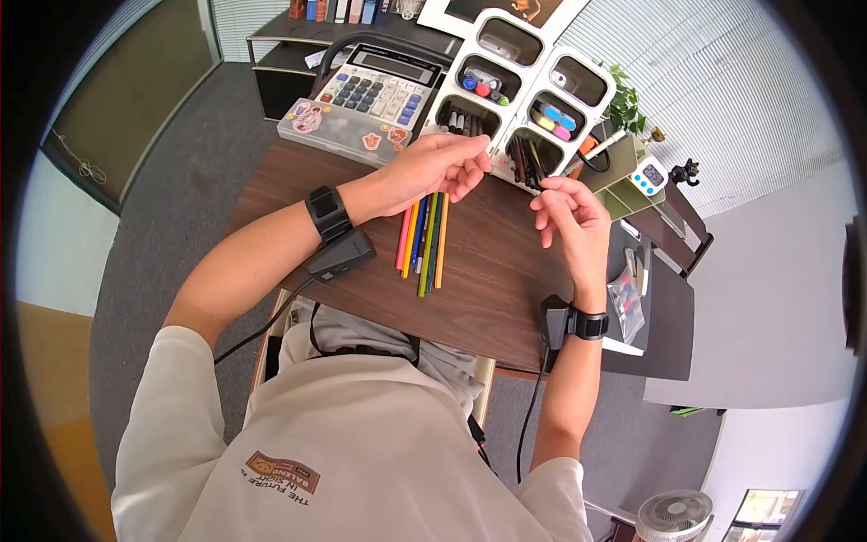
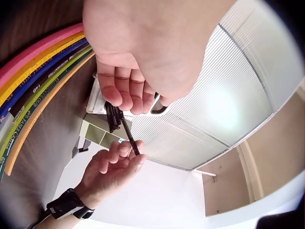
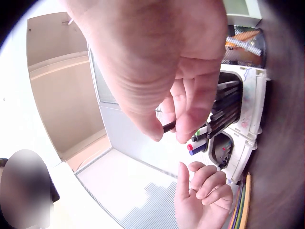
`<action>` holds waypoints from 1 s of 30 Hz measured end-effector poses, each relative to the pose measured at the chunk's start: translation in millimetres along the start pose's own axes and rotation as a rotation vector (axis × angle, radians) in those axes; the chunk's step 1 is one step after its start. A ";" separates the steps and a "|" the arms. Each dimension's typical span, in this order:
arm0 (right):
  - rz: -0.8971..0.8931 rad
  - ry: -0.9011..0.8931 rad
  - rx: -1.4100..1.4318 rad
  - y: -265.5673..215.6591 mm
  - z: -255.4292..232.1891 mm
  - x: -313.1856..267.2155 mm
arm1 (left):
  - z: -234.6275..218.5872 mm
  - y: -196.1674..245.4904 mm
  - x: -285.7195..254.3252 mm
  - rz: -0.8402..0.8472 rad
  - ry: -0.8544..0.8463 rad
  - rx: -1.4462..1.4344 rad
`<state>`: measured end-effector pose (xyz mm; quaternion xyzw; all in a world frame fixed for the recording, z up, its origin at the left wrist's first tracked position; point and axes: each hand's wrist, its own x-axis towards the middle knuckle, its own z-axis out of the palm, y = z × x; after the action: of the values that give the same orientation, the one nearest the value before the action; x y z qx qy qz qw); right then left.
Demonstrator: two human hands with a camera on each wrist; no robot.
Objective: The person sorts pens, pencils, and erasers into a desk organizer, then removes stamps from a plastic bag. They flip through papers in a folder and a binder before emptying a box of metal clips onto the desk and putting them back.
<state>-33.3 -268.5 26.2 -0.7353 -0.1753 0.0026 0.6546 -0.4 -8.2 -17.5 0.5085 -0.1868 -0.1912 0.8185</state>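
Note:
My right hand (image 1: 578, 221) pinches the end of a thin dark pencil (image 2: 129, 135) between thumb and fingers; the pencil slants by the front right cup of the white organizer (image 1: 498, 164), where other dark pencils (image 1: 521, 163) stand. The left hand (image 1: 433, 172), loosely curled and holding nothing visible, hovers over the table in front of the organizer's left column. Below it, several coloured pencils (image 1: 422, 244) lie side by side on the brown table. In the right wrist view, only a short dark piece of the pencil (image 3: 169, 127) shows between the right fingertips.
A calculator (image 1: 379, 90) and a stickered clear case (image 1: 339, 129) stand left of the organizer. Markers (image 1: 481, 88) and highlighters (image 1: 554, 120) fill other cups. At the right are a green holder (image 1: 623, 185), a white timer (image 1: 648, 176) and a plastic bag (image 1: 625, 303).

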 end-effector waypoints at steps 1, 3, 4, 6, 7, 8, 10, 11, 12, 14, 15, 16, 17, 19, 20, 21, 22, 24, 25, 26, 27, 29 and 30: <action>0.000 -0.001 0.000 -0.3 1.3 0.4 | -0.3 -0.3 0.2 0.001 -0.005 0.005; 0.036 0.038 -0.024 -1.6 4.8 1.2 | 0.0 -0.2 0.1 0.001 -0.003 0.004; 0.037 0.038 -0.024 -1.1 5.6 1.6 | 0.2 -0.3 0.1 0.002 0.000 0.003; 0.047 0.070 -0.045 0.2 7.1 2.7 | -0.2 -1.4 0.7 0.006 -0.002 0.002; 0.047 0.071 -0.044 0.7 8.2 3.1 | -0.4 -2.1 0.9 0.010 -0.004 0.001; 0.047 0.091 -0.072 1.3 9.3 3.4 | 0.1 -2.1 0.8 0.009 -0.005 0.001; 0.048 0.113 -0.099 2.3 10.5 3.7 | 0.9 -2.1 0.7 0.015 0.007 0.009; 0.041 0.124 -0.116 3.1 11.1 3.9 | 1.0 -2.0 0.5 0.014 0.006 0.009; 0.033 0.135 -0.132 3.7 11.7 3.9 | 0.9 -1.7 0.2 0.006 0.003 0.014; 0.028 0.153 -0.145 2.4 13.5 3.5 | 0.9 -1.1 -0.2 -0.004 -0.001 0.018; 0.022 0.170 -0.159 1.1 14.3 3.2 | 1.0 -0.7 -0.3 0.000 -0.007 0.019; 0.023 0.171 -0.159 -0.8 15.3 2.7 | 1.1 -0.3 -0.4 0.004 -0.013 0.021; 0.009 0.194 -0.184 -3.1 16.3 1.8 | 1.2 -0.1 -0.4 0.003 -0.013 0.021; -0.005 0.217 -0.209 -3.6 17.8 -0.9 | 1.4 0.5 -0.5 0.012 -0.007 0.024; -0.054 0.176 -0.244 -2.0 18.4 -2.7 | 0.0 -1.1 0.5 0.012 -0.005 0.024; -0.102 0.134 -0.277 0.6 19.7 -3.8 | -1.3 -2.8 1.5 0.026 0.017 0.025; -0.183 0.046 -0.308 5.9 22.6 -4.4 | -2.4 -4.6 2.3 0.041 0.038 0.027; -0.266 -0.164 -0.473 2.9 34.4 -5.4 | -1.9 -4.0 1.7 0.058 0.050 0.022; -0.254 -0.278 -0.503 -1.1 40.1 -6.7 | -1.8 -3.5 1.6 0.077 0.063 0.016; -0.243 -0.393 -0.531 -4.2 45.7 -8.1 | -1.8 -3.2 1.7 0.076 0.061 0.017; -0.189 -0.466 -0.514 -0.8 49.4 -9.3 | -2.1 -2.8 1.5 0.079 0.062 0.012; -0.224 -0.508 -0.533 8.1 53.2 -11.2 | -2.2 -2.7 1.5 0.082 0.063 0.007; -0.259 -0.550 -0.553 12.2 54.1 -11.8 | -1.9 -2.8 1.5 0.081 0.068 0.008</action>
<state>-53.9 -220.6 4.1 -0.8274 -0.4288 0.0694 0.3559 1.4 -8.7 -20.7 0.5101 -0.1804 -0.1397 0.8293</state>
